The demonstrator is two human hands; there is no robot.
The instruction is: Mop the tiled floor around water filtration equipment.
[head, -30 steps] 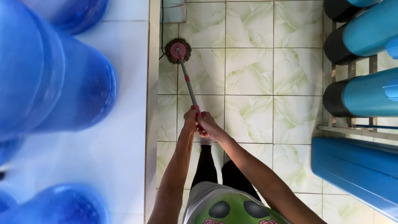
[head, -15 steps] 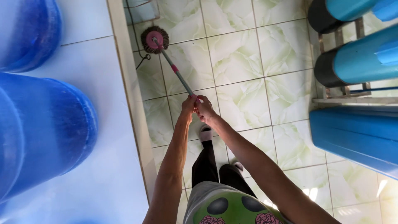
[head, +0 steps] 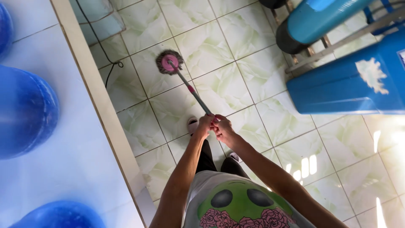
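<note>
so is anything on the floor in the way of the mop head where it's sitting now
Nothing visible blocks it. The mop head rests on bare floor tile, gripped by the left hand and right hand. The nearest things are a black cable to its left by the ledge and blue tanks off to the right, both apart from it.

one mop [head: 169,62], three blue water jugs [head: 26,110], two hands [head: 223,128]

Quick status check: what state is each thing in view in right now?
Mop: head down on the floor tile, handle tilted toward the person.
Left hand: closed on the mop handle's end.
Right hand: closed on the handle beside the left.
Blue jugs: standing on the white ledge.
Blue tank: lying on its side.
Cable: slack on the floor.
</note>
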